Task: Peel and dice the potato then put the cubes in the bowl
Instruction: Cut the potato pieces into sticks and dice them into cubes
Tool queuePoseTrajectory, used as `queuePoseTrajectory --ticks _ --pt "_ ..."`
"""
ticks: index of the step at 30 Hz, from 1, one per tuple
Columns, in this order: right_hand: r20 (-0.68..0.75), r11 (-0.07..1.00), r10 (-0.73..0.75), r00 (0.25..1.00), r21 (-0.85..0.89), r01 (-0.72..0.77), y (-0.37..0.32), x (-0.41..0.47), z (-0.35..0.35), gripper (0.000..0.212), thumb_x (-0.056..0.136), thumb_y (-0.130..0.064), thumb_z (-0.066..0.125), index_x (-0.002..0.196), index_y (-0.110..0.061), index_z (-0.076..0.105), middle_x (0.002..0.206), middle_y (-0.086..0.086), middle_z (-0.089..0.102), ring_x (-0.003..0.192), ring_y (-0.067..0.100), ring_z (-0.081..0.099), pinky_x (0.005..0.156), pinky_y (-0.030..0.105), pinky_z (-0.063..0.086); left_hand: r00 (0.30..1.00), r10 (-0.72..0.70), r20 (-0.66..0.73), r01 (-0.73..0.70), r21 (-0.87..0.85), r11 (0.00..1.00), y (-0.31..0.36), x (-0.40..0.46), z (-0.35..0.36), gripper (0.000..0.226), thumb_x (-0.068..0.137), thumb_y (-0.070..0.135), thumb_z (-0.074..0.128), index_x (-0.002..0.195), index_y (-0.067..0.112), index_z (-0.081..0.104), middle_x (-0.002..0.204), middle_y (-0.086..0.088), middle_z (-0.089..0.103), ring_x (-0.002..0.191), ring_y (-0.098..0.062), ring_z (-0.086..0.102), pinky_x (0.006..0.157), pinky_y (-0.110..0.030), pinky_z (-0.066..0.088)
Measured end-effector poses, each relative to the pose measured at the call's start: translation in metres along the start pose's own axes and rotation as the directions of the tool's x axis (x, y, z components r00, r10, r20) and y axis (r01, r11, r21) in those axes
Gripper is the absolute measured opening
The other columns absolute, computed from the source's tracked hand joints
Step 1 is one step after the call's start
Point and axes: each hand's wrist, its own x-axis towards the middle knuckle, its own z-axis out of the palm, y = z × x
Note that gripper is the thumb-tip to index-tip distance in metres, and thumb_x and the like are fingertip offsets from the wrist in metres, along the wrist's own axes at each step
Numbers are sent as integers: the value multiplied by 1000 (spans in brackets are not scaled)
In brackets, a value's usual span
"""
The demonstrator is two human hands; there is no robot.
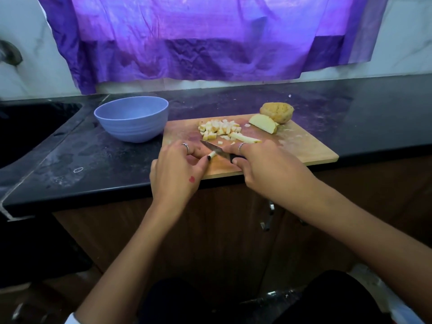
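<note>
knife (214,149) in right hand (268,169), slicing potato strip (211,156)

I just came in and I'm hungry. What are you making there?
A person is dicing potato on a board. The right hand grips a knife, and the left hand holds a potato stick under the blade. A pile of cubes lies on the board, with more sticks beside it. A potato wedge and a bigger potato piece wait at the far edge. The bowl beside the board looks empty.
</note>
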Motion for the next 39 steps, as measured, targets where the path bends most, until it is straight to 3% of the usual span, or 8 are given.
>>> queuePoseTrajectory --ticks 7,10,13,22,26,29,35,39 --pt "58 964 -59 997 -255 72 -1 -10 -7 54 100 -25 43 147 -42 21 100 2 55 78 17 47 64 29 38 999 9 -41 -7 54 999 -2 -1 4 15 87 39 66 89 25 71 93 8 64 97 -12 55 90 -41 44" --pt "-37 989 -36 999 -145 30 3 -16 -12 49 101 -29 42 144 -45 27 98 1 60 81 17 53 68 31 47 998 27 -56 -23 79 997 -3 -2 4 18 88 40 64 89 23 71 95 9 63 95 -9 49 84 -33 33" --pt "-29 995 -1 1000 101 4 0 -16 -6 42 100 -33 42 141 -44 37 118 1 63 105 20 59 84 38 52 998 36 -51 -31 88 996 -3 -3 3 15 89 37 64 89 24 71 96 9 62 92 -5 42 83 -31 31" --pt "3 999 -2 1000 -49 2 -18 -11 -2 41 102 -33 37 142 -40 35 104 2 64 90 19 60 71 32 52 997 56 -49 -52 77 996 -3 -5 2 7 89 31 64 86 27 69 93 13 53 92 -3 38 84 -31 33" --pt "40 995 9 999 -103 -5 -22 1 0 40 102 -32 39 140 -40 37 86 -1 48 74 16 46 63 29 42 998 43 -41 -39 96 995 0 -5 0 9 90 31 63 87 26 70 97 10 56 100 -10 47 83 -30 31" --pt "97 993 26 995 -118 -14 -19 1 0 41 102 -34 36 143 -41 32 87 0 46 70 13 41 64 28 39 999 40 -32 -37 104 994 1 -5 0 10 90 32 62 89 25 70 99 9 56 101 -10 48 84 -29 31" --pt "90 993 29 996 -113 -18 -17 -6 -2 44 102 -37 34 144 -48 25 110 4 60 84 18 55 66 28 45 999 50 -8 -48 111 993 -1 -5 -1 12 91 33 61 89 25 70 99 9 56 100 -11 48 83 -29 30" --pt "-26 993 17 1000 -113 -20 -6 -14 -6 42 101 -39 34 141 -50 29 111 2 64 96 21 61 75 33 51 997 60 -39 -55 115 992 2 -7 -2 16 91 34 61 77 26 60 88 11 49 91 -8 43 79 -28 29"
